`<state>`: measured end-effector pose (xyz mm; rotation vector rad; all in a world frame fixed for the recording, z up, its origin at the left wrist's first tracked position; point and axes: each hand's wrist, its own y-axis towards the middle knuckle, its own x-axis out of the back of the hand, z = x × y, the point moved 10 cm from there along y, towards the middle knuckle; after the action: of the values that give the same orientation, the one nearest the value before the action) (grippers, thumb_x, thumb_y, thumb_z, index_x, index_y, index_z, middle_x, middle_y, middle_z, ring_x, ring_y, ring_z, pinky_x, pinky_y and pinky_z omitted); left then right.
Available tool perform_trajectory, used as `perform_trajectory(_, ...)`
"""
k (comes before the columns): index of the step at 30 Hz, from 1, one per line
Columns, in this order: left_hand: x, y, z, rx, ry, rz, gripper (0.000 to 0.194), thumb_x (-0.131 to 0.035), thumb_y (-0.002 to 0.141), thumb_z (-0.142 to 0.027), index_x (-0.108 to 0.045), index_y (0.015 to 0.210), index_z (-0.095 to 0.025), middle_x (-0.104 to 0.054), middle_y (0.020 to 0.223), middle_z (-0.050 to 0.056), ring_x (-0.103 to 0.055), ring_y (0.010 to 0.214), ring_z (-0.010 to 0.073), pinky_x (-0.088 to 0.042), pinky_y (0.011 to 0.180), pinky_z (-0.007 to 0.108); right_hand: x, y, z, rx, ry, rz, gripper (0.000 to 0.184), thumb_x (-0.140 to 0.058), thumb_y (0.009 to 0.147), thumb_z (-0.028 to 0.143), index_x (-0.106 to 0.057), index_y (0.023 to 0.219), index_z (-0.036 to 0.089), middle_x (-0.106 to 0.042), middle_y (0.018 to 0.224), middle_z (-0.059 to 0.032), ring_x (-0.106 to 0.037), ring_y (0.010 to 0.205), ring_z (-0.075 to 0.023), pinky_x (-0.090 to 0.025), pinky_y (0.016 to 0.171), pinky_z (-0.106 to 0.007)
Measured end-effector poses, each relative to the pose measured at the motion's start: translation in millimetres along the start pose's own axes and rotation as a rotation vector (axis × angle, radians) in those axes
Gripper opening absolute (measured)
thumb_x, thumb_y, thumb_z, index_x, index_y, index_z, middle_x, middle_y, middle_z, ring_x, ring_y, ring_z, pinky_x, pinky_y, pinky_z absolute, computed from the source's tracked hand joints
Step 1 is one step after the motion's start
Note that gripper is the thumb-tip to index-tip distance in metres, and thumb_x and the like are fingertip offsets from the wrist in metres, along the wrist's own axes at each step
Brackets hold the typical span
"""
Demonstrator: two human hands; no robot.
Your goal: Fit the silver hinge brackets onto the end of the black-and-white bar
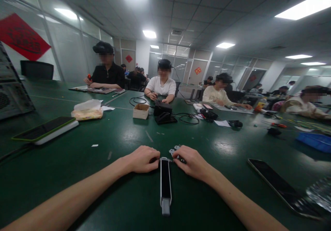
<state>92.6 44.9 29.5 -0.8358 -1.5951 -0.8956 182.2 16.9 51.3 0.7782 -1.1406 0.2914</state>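
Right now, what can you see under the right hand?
Part of a grey metal piece pokes out past the right hand. The rest, and anything else beneath, is covered and cannot be seen.

We're going bare-handed here: left hand [145, 158], right hand [191, 162]. Left forearm [85, 194] sits around eight o'clock, right forearm [232, 194] between four and five, both bare as well and kinda slim, narrowing toward the wrists. Only bling we're sporting is a thin ring [152, 148] on a left finger. Oh, and there's one tiny spot [229, 193] on that right forearm.
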Motion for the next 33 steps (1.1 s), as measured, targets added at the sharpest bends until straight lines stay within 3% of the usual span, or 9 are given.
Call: perform_trajectory(33, -0.1, 0, 0, -0.011, -0.001, -0.011, 0.015, -0.046, 0.086, -0.022, -0.054, 0.075, -0.017, -0.058, 0.067, 0.0, -0.053, 0.058, 0.013, -0.039, 0.056, 0.022, -11, 2, 4, -0.003, 0.078, 0.028, 0.01, -0.059, 0.086, 0.018, -0.06, 0.096, 0.017, -0.065, 0.091, -0.0045, -0.059, 0.082, -0.0152, -0.05, 0.075, -0.029)
